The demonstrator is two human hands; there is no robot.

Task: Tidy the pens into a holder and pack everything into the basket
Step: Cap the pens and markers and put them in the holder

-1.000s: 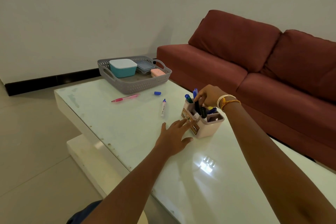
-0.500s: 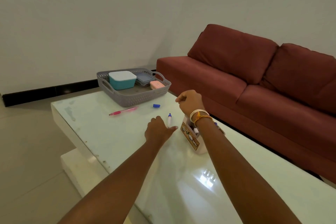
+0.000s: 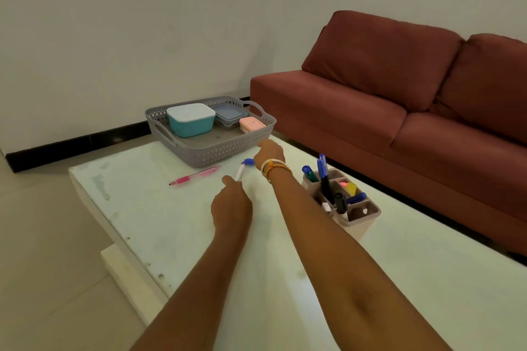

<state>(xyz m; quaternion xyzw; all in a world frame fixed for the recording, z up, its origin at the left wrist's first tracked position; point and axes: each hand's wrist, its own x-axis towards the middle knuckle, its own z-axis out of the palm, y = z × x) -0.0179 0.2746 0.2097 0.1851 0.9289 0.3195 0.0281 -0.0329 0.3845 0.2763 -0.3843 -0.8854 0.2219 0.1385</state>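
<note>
White-barrelled and tipped in blue, the marker (image 3: 242, 170) is pinched near its lower end by the fingers (image 3: 231, 180) of the left hand (image 3: 231, 205), which curl round it; its blue end points up and away toward the right hand (image 3: 271, 151). That hand reaches past the marker's tip, close to the near wall of the grey basket (image 3: 216, 151); its fingers are turned away from the camera, so I cannot tell whether they are apart or closed on anything, and a small blue cap (image 3: 249, 162) shows just beside the wrist, under the hand. Bangles (image 3: 273, 168) circle the right wrist. Left of the left fingers a pink pen (image 3: 195, 175) lies flat on the pale bench (image 3: 148, 208). Right of both forearms stands the beige pen holder (image 3: 348, 205), with blue, green, black and yellow pens upright in its compartments. Beyond the right fingers, inside the basket, sit a teal box with a white lid (image 3: 190, 120), a clear lidded container (image 3: 229, 114) and a small pink box (image 3: 251, 124). A red sofa (image 3: 399, 111) runs along the far right.
</note>
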